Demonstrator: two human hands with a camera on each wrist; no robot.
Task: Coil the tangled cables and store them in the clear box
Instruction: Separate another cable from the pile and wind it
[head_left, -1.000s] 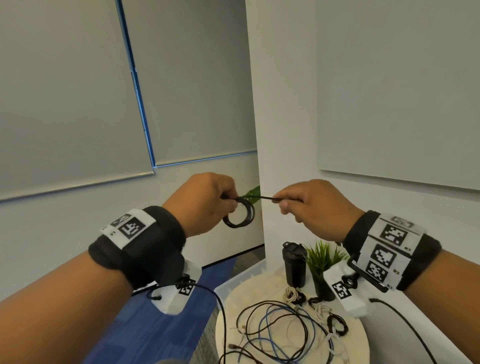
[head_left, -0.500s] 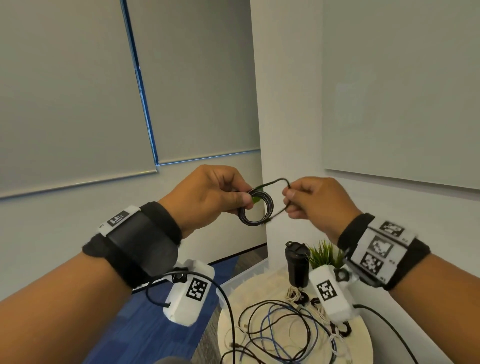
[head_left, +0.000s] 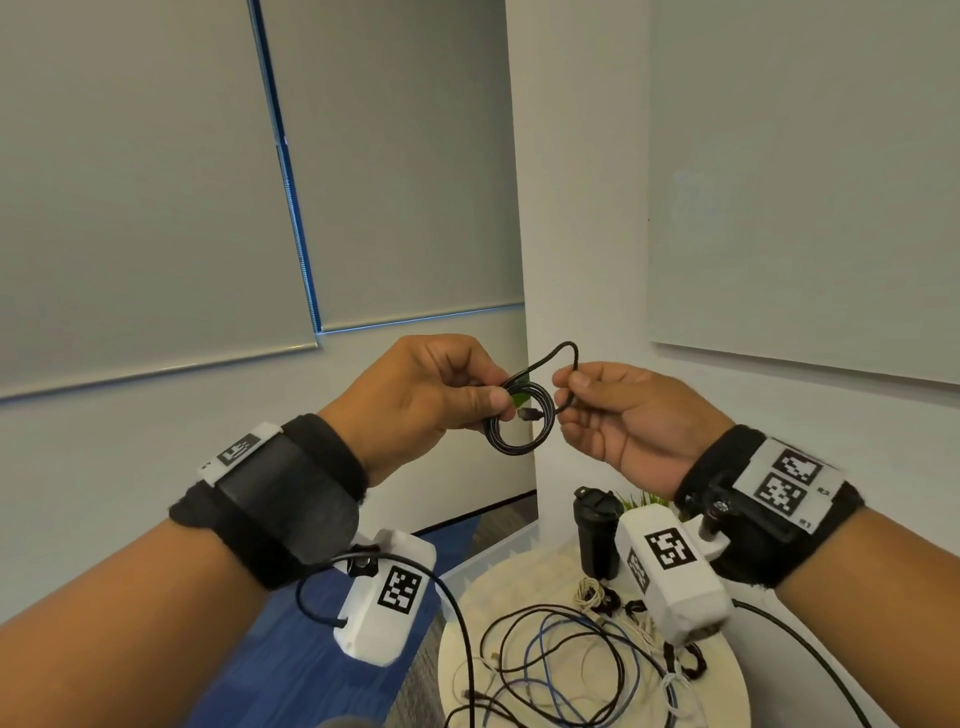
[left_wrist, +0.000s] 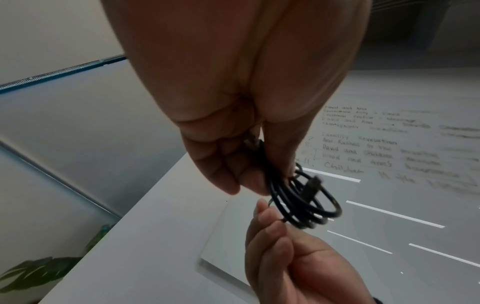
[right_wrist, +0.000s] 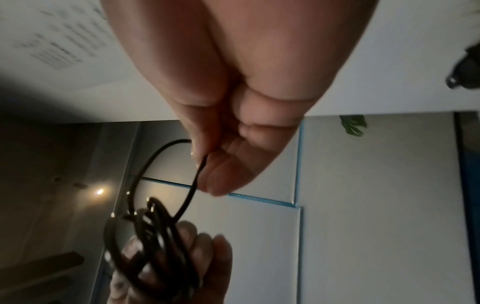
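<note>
At chest height my left hand (head_left: 467, 397) pinches a small black cable coil (head_left: 519, 444) of several turns; a plug end shows inside the ring. My right hand (head_left: 569, 387) pinches the coil's loose tail, which arcs up in a loop (head_left: 563, 347) between the hands. The left wrist view shows the coil (left_wrist: 306, 203) below my fingers, and the right wrist view shows the tail (right_wrist: 192, 185) running down to the coil (right_wrist: 145, 246). Tangled black, blue and white cables (head_left: 561, 660) lie on the round table (head_left: 727, 691) below. The clear box's rim (head_left: 493, 558) shows beside the table.
A black tumbler (head_left: 597, 535) and a small green plant (head_left: 644, 500) stand at the table's back. Small coiled bundles (head_left: 589, 592) lie near them. White walls close in on the right; blue carpet (head_left: 291, 670) lies to the left.
The tail was stretched straight between my hands. My right hand has moved in toward the coil and turned palm up, and the tail now bends into a loop above the ring.
</note>
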